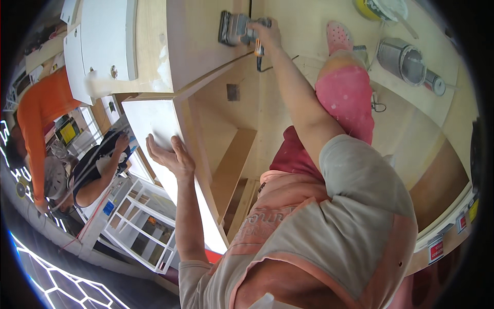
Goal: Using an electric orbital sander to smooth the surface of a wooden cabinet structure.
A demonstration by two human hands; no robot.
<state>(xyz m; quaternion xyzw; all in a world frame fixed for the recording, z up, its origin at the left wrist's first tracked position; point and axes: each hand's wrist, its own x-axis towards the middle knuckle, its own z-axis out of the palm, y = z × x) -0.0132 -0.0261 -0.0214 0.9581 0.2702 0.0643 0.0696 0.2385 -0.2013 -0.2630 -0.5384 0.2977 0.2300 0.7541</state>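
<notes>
In the head view, the right hand (267, 36) grasps a sander (237, 29), its fingers wrapped around the handle end. The sander lies just to the left of those fingers, its pad side turned away from them toward a pale board (198, 51). Whether the pad lies fully flat on the board, I cannot tell. The left hand (175, 157) grips nothing; its fingers are bent and loosely parted, apparently resting against a white panel (152, 116), below and to the left of the right hand's fingers.

To do this well, I would set the whole pad level on the board, press lightly and evenly, and move in overlapping passes without dwelling, since tipping it could gouge the surface. Near the board's edge, easing the pressure should help avoid rounding it. The black cord (265, 70) hangs just below the right fingers and is best held clear of the pad. The left hand could serve as a steady brace, well away from the pad.

The sander looks boxy and grey, with a dark flat base and an orange part below the right fingers. The board beside it is smooth and greyish white; the white panel under the left fingers looks brighter.
</notes>
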